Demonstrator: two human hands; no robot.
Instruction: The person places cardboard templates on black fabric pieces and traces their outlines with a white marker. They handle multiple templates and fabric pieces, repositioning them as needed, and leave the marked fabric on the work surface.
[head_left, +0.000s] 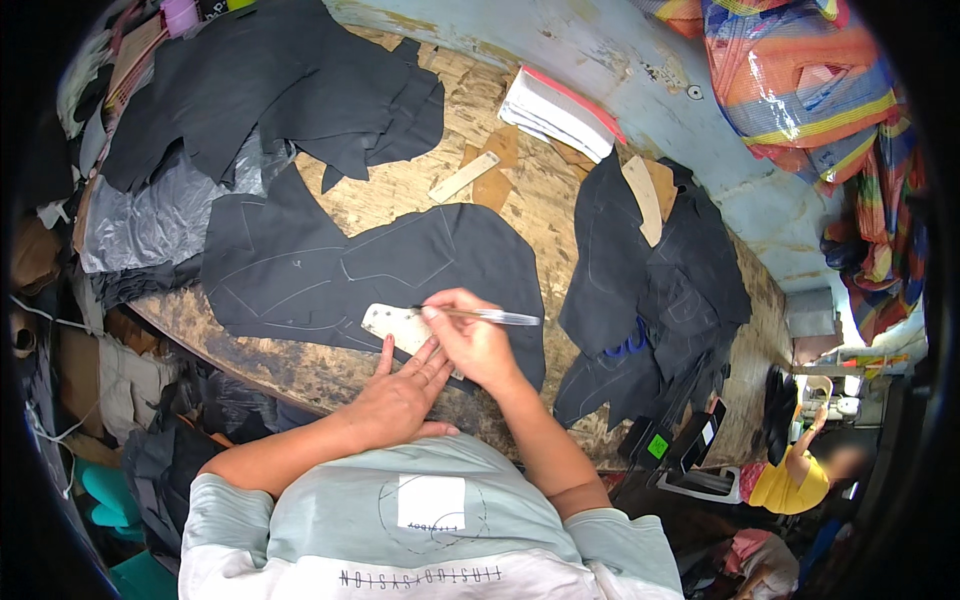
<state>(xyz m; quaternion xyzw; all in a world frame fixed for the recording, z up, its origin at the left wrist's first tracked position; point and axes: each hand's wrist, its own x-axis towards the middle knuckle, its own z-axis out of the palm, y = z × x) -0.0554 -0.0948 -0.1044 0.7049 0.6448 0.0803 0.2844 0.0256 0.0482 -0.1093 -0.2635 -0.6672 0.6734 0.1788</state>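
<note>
A black leather-like piece [490, 255] with pale drawn outlines lies flat on the wooden table in front of me. On its near edge rests a small cream pattern template [393, 323] with a row of dark holes. My left hand [392, 405] lies flat, fingers stretched out over the template's near end. My right hand [470, 345] is closed around a pen [508, 317] with a clear barrel. The pen's tip is at the template's far edge, and its back end points right.
Black pieces [270, 80] are heaped at the back left over clear plastic [150, 225]. More black pieces [690, 290], another cream template [643, 200] and blue-handled scissors [628, 342] lie right. Stacked papers [560, 115] lean by the wall. A person [795, 480] in yellow is at right.
</note>
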